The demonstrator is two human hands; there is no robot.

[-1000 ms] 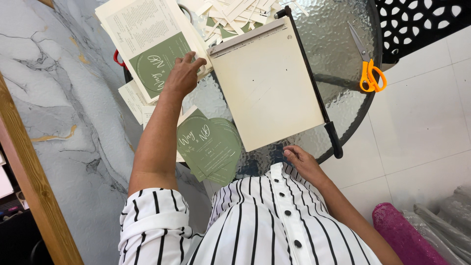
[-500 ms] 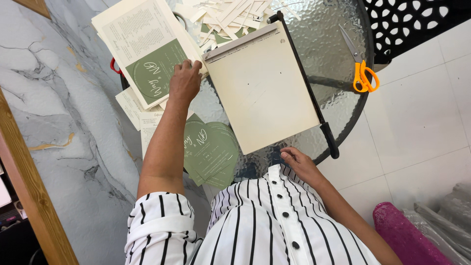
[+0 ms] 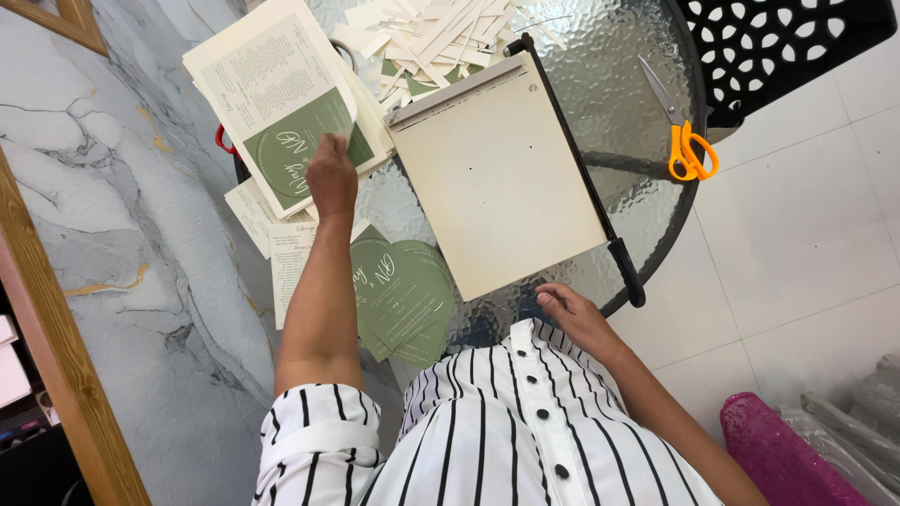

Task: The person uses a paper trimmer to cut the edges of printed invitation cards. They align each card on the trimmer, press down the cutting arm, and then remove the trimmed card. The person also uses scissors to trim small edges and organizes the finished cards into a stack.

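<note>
Touching green-and-cream printed sheets [image 3: 281, 122]: left hand [image 3: 332, 176]

A round glass table [image 3: 619, 103] (textured top, dark rim) carries a cream paper cutter [image 3: 497, 178] at centre, orange scissors [image 3: 689, 141] at three o'clock, paper strips [image 3: 431, 28] at twelve, printed sheets [image 3: 272, 94] at ten, green cards [image 3: 403, 300] at seven.

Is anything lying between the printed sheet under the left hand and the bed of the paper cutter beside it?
Nothing visible does. The left hand rests on the printed sheet, whose stack lies right beside the paper cutter. The cutter's bed is bare, with its blade arm lowered along the far edge.
</note>
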